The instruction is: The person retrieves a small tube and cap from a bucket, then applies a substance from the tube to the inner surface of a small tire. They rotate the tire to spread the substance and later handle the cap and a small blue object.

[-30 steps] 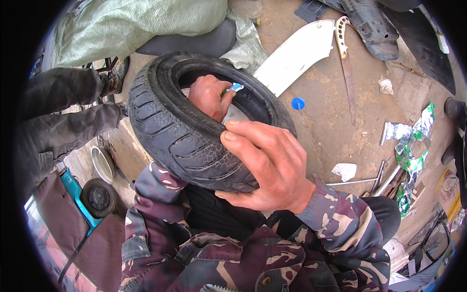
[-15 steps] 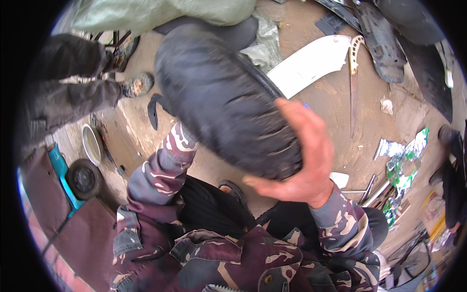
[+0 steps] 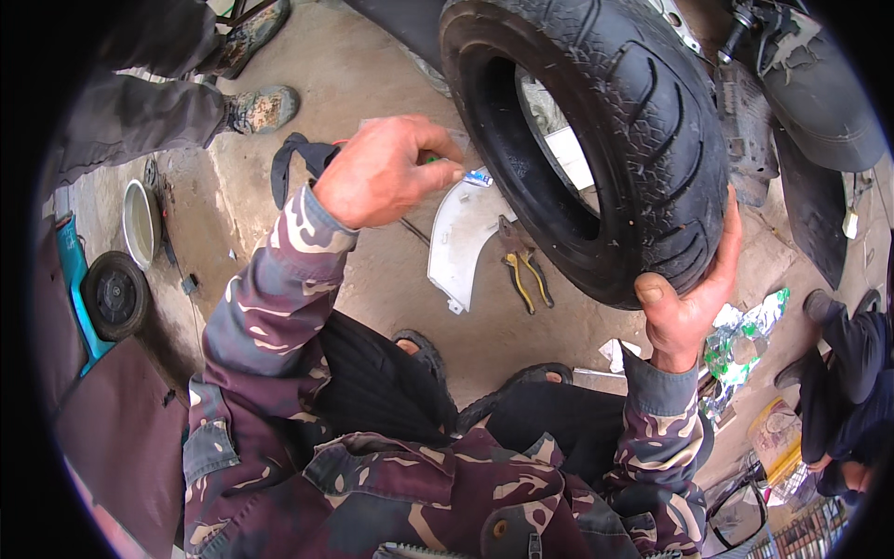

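My right hand (image 3: 694,312) grips the lower right edge of a black tyre (image 3: 666,140), thumb on the near side and fingers around the tread. The tyre is tilted, and its open centre shows the floor behind. My left hand (image 3: 386,172) is closed to the left of the tyre, apart from it. A bit of green shows between its fingers, and what it holds is mostly hidden. A small blue and white piece (image 3: 478,177) shows by the thumb tip. Below lie a curved white panel (image 3: 456,250) and yellow-handled pliers (image 3: 527,270).
To the left are a white basin (image 3: 140,224), a small wheel (image 3: 115,294) and a brown panel (image 3: 130,419). A person's boot (image 3: 263,110) stands at the upper left. Crumpled foil packaging (image 3: 745,349) lies at right, near another person (image 3: 847,373).
The tyre has moved up and right and turned, so its open centre now shows. My left hand has come from behind it into view. The pliers are now visible.
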`<state>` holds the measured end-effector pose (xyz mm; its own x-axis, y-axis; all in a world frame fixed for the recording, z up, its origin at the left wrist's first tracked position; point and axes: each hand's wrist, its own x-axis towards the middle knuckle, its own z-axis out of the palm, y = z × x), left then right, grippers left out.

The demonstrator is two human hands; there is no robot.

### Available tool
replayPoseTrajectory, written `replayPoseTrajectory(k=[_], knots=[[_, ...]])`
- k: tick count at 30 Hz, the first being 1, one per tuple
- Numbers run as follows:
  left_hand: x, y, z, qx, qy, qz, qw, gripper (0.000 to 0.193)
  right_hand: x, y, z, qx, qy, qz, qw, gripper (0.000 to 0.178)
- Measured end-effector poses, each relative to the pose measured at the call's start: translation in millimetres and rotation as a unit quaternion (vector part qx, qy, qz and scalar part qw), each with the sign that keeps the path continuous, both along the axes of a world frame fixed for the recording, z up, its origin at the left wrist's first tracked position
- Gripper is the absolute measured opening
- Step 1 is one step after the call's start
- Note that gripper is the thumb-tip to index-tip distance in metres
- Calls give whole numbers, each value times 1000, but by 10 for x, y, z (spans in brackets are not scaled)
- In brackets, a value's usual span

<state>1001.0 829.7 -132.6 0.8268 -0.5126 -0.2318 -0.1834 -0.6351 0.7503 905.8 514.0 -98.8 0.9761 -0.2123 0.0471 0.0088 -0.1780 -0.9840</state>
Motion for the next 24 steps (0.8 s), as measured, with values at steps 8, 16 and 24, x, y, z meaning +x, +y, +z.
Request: replayPoseTrajectory(k=[8, 16, 24], knots=[[71, 43, 91, -5, 49, 21, 999, 31, 37, -7, -6, 43, -38, 35, 998, 123], [118, 87, 84, 9, -1, 7, 1000, 29, 142, 99, 123, -22, 10, 55, 998, 122], [77, -120, -226, -1, -151, 27, 988, 24, 269, 77, 270, -106, 18, 84, 991, 115]])
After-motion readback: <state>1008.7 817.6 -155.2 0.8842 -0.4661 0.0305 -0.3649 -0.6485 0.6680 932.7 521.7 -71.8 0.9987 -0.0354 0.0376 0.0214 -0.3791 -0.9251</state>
